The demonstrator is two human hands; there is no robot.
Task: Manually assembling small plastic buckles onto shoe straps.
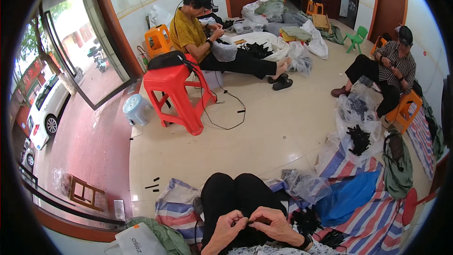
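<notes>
My left hand [227,230] and my right hand [274,226] meet above my lap, both closed with thumbs and fingertips pinched together. Between the fingertips is a small dark piece [249,223], too small to name. My legs in black trousers [233,191] stretch out just beyond the hands. Beside my right forearm, a heap of black strips [306,221] lies on a striped plastic sheet [384,212]. A blue plastic bag [347,198] and a clear plastic bag [306,184] rest near that heap.
A red stool [177,78] bears a black bag [166,60], with a cable trailing onto the floor. One person [191,30] sits at the far left, another [396,66] at the right, both handling small things. A white bag [137,241] lies by my left side.
</notes>
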